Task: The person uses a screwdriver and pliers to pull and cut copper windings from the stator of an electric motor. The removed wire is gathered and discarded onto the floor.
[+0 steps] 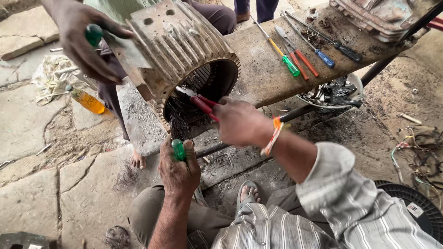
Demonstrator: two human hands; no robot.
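A finned metal motor housing (177, 44) lies tilted on a worn wooden bench (263, 64), its open end facing me with dark wire strands (177, 122) hanging out. My right hand (240, 122) grips red-handled pliers (203, 103) whose jaws reach into the opening. My left hand (179, 168) is closed on a green-handled screwdriver (178, 148) just below the wire bundle. Another person's hand (83, 44) steadies the housing from the far left and holds a green handle (94, 33).
Several screwdrivers (300, 46) with green, red, blue and black handles lie on the bench. An orange-liquid bottle (87, 100) rests on the stone floor. Wire scraps (420, 152) and a black fan cover (415, 207) sit at right. Bare feet (137, 160) stand nearby.
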